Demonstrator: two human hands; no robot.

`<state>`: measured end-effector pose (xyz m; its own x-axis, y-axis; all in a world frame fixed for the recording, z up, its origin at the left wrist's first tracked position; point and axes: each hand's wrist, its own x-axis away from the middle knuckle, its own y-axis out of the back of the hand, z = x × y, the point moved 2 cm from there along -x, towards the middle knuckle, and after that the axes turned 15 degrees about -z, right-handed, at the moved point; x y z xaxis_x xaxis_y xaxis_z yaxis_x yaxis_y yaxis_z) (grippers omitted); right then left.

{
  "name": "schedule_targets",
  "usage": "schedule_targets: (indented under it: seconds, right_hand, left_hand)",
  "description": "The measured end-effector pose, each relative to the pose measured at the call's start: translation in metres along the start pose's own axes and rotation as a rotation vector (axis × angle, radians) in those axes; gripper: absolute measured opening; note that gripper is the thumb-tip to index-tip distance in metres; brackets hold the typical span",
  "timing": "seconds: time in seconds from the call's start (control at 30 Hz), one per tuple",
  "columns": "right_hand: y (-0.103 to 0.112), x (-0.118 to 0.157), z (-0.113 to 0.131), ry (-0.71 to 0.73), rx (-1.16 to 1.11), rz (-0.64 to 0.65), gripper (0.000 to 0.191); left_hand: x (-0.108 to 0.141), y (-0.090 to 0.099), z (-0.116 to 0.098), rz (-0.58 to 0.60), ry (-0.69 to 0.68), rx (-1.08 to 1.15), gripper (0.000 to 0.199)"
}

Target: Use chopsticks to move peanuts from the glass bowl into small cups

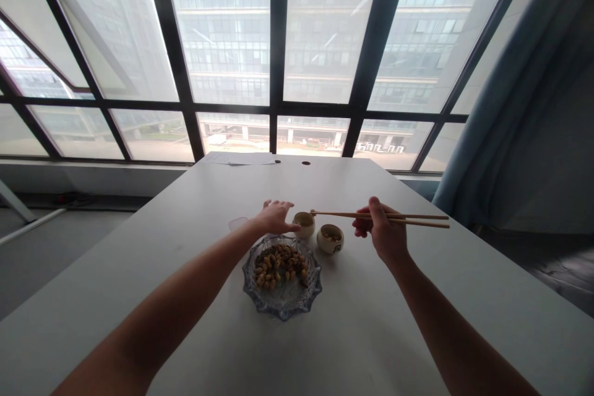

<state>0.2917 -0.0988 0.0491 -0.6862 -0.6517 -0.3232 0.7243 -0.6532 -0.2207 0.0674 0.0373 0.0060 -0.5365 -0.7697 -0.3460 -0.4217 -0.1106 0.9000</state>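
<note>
A clear glass bowl (pixel 283 309) with a scalloped rim holds a heap of nuts (pixel 278 265). Behind it and to the right are two small ceramic cups: the nearer cup (pixel 330 240), with a dark mark, has nuts inside, and the farther cup (pixel 304 224) stands just left of it. My left hand (pixel 277 217) reaches over the back of the bowl, fingers apart, beside the farther cup. My right hand (pixel 383 229) grips wooden chopsticks (pixel 417 218); their tips are above the farther cup's right rim, with a small brown piece at them.
The white table (pixel 185 315) extends to large windows. Papers (pixel 239 159) lie at its far edge, near two round holes. A small transparent object (pixel 237 223) is partly behind my left forearm. A blue curtain (pixel 505 99) hangs at the right.
</note>
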Motion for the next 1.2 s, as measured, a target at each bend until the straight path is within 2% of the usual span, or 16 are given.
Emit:
schedule_targets:
  seconds: [0.13,0.2,0.37,0.5,0.7,0.87,0.9,0.97,1.1,1.2]
  right_hand:
    - [0.002,-0.003,-0.003,0.023,0.025,-0.012,0.056]
    - [0.003,-0.004,-0.004,0.029,0.041,-0.024,0.058]
    - [0.003,-0.005,-0.007,0.058,0.075,-0.010,0.060]
    - [0.002,-0.003,-0.017,0.071,0.122,0.030,0.061]
    - [-0.005,0.001,-0.037,0.086,0.215,0.263,0.057]
    - [-0.004,0.005,-0.018,0.127,0.221,0.245,0.063]
    - [-0.004,0.008,-0.012,0.107,0.243,0.287,0.064]
    - [-0.005,0.016,-0.001,0.046,0.316,0.451,0.067]
    - [-0.011,0.039,0.010,-0.030,0.465,0.811,0.063]
    - [-0.017,0.052,0.009,-0.025,0.528,0.934,0.058]
  left_hand:
    - [-0.014,-0.012,-0.023,0.153,-0.028,-0.032,0.063]
    - [-0.016,-0.011,-0.030,0.182,0.003,-0.048,0.063]
    - [-0.011,-0.005,-0.040,0.162,0.025,-0.071,0.077]
    - [-0.009,-0.006,-0.040,0.130,0.009,-0.055,0.078]
    - [-0.008,-0.006,-0.038,0.137,0.044,-0.017,0.077]
    - [-0.008,-0.011,-0.030,0.109,-0.017,-0.004,0.065]
    - [-0.007,-0.011,-0.027,0.094,-0.038,-0.005,0.066]
    - [-0.002,-0.007,-0.020,0.032,-0.073,0.000,0.067]
    - [0.023,0.015,0.006,-0.206,-0.095,0.039,0.054]
    - [0.048,0.033,0.036,-0.393,-0.036,0.052,0.045]
